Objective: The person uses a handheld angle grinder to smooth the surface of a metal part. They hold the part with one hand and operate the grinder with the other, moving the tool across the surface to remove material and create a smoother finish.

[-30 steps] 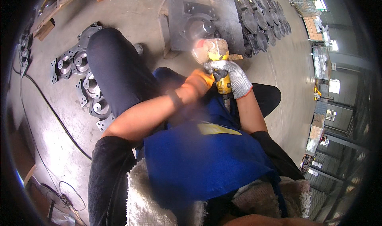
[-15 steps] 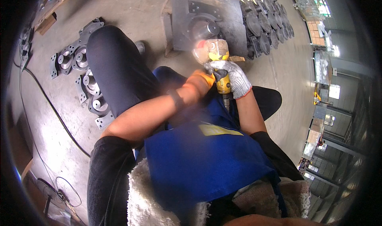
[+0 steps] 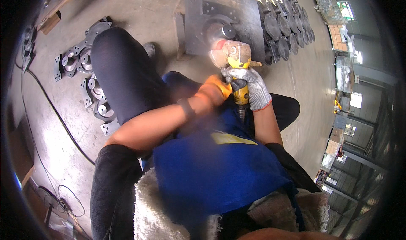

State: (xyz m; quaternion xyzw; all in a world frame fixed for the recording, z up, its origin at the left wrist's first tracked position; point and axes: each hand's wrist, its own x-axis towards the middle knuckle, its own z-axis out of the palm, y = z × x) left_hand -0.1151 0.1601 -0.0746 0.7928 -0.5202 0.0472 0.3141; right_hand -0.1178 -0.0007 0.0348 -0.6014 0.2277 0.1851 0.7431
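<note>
A worn yellow angle grinder (image 3: 240,62) points away from me, its disc end beside a dark metal part (image 3: 215,28) with a round shiny boss. My right hand (image 3: 253,81), in a whitish knit glove, is wrapped round the grinder's body. From the left, my left hand (image 3: 216,88) in an orange glove is closed against the grinder's side; the exact spot it grips is partly hidden. A reddish, blurred patch shows at the disc guard. The metal part lies on a dark steel plate (image 3: 195,37).
Several flanged metal parts (image 3: 96,88) lie on the floor left of my leg. Rows of stacked dark castings (image 3: 282,26) stand beyond the plate, to the right. A black hose (image 3: 63,121) curves along the left floor. A wooden block (image 3: 50,23) sits farther off.
The grinder and both hands have shifted slightly to the right, and the grinder's head looks a little turned. Both hands keep their hold.
</note>
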